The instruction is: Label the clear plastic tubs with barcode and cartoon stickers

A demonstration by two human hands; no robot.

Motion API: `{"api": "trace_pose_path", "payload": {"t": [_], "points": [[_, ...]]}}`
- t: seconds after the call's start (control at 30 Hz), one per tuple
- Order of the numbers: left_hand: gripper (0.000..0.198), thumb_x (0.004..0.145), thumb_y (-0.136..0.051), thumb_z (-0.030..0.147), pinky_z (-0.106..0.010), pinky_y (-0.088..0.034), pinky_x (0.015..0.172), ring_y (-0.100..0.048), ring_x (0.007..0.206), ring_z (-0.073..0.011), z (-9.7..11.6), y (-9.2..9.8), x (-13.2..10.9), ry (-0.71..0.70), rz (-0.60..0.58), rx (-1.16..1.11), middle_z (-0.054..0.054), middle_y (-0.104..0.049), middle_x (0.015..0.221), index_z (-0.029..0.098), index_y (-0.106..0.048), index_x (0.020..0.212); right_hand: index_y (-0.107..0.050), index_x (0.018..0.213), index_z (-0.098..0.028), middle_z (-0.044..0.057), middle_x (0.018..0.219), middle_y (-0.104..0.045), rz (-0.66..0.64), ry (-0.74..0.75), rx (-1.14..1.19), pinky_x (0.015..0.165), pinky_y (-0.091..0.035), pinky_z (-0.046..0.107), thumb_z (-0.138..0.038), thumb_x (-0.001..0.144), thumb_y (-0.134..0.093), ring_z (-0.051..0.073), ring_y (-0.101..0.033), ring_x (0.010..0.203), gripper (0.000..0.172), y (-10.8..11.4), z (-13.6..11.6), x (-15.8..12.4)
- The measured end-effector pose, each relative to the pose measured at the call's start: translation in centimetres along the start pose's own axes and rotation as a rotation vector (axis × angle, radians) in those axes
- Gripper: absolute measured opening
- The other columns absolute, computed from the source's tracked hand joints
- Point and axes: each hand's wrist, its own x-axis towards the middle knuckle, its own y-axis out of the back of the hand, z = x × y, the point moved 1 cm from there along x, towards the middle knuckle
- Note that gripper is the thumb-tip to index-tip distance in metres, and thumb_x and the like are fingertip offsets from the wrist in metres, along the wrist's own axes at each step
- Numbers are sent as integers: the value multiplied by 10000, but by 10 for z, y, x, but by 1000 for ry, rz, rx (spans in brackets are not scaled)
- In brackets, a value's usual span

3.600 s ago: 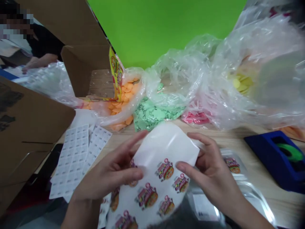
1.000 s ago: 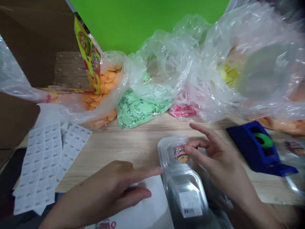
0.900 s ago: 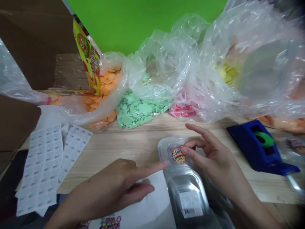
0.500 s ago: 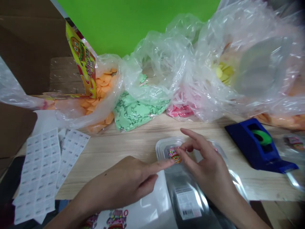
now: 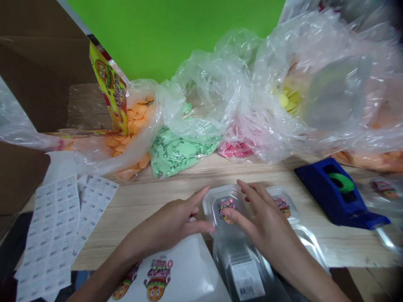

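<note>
A clear plastic container (image 5: 217, 239) lies on the wooden table, its smaller end pointing away from me. On that end sits a burger-character sticker (image 5: 226, 205). My right hand (image 5: 264, 222) is spread over the container, its thumb at the sticker and its fingers by the far right edge. At the left edge, my left hand (image 5: 176, 224) has index finger and thumb apart, with nothing seen between them. Lower on the container is a white barcode label (image 5: 247, 279). Partly beneath my left arm lies a white sheet of burger stickers (image 5: 185, 268).
A second clear container (image 5: 291, 209) lies to the right, beside a blue tape dispenser (image 5: 338, 197). Label sheets (image 5: 52, 226) lie at left. Along the back are bags of orange (image 5: 135, 121), green (image 5: 179, 151) and pink pieces (image 5: 236, 149); a cardboard box (image 5: 37, 75) stands far left.
My left index finger has lifted off the sticker and the hand has moved left to the container's edge. My right hand has opened from its pinch, thumb still by the sticker.
</note>
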Motion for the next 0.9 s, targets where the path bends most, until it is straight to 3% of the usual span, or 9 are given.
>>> {"api": "trace_pose_path", "payload": {"t": [0.23, 0.33, 0.4, 0.5, 0.6, 0.67, 0.77, 0.9], "points": [[654, 903, -455, 328, -205, -321, 535, -439, 538, -119, 1, -14, -8, -83, 98, 191, 77, -476, 613, 305, -78, 1436, -365, 1312, -148, 147, 1184, -456, 198, 171, -111, 888, -431, 479, -426, 857, -525, 275, -446, 1097, 557, 1, 0, -16], [630, 898, -456, 297, -188, -300, 526, -396, 535, -103, 2, -10, -11, -95, 102, 108, 89, -402, 596, 315, -118, 1430, -386, 1266, -196, 126, 1139, -475, 215, 169, -71, 831, -462, 463, -416, 803, -601, 271, -477, 1041, 556, 2, 1, -16], [588, 892, -461, 296, -175, -285, 517, -359, 535, -93, 2, -6, -11, -69, 47, -37, 93, -343, 596, 330, -188, 1411, -410, 1180, -251, 81, 1057, -515, 193, 106, 117, 775, -491, 415, -397, 737, -679, 238, -524, 948, 539, 1, -1, -15], [583, 856, -514, 311, -176, -291, 515, -354, 533, -91, 0, -3, -8, -53, -104, -179, 91, -357, 596, 323, -276, 1388, -399, 1059, -328, -30, 823, -553, 82, 9, 675, 633, -518, 299, -298, 698, -727, 149, -560, 715, 489, 2, -8, -15], [640, 827, -554, 299, -194, -327, 551, -442, 585, -112, 1, -4, -5, -68, -161, -132, 75, -495, 652, 371, -260, 1390, -434, 1008, -356, -83, 684, -491, -26, -141, 1162, 453, -452, 165, -254, 676, -744, 75, -500, 522, 465, 17, -5, -19], [659, 824, -553, 287, -194, -326, 550, -459, 592, -115, 3, -5, -5, -42, -139, -66, 78, -509, 662, 415, -234, 1386, -487, 1015, -356, -74, 674, -481, 33, -255, 1277, 405, -422, 136, -306, 675, -744, 58, -487, 476, 429, 36, 9, -22], [657, 816, -541, 259, -177, -308, 522, -418, 558, -99, 1, -2, -9, -9, -94, 5, 88, -433, 622, 432, -244, 1376, -543, 1063, -343, -27, 755, -567, 201, -309, 1088, 523, -506, 184, -393, 743, -670, 92, -587, 576, 348, 66, 48, -21], [604, 795, -559, 269, -146, -329, 452, -397, 503, -76, -17, 12, -24, 39, -121, -101, 76, -418, 655, 406, -350, 1345, -539, 1173, -261, 54, 945, -640, 0, -207, 428, 745, -526, 335, -394, 786, -621, 197, -638, 840, 417, 75, 98, -10]]}}
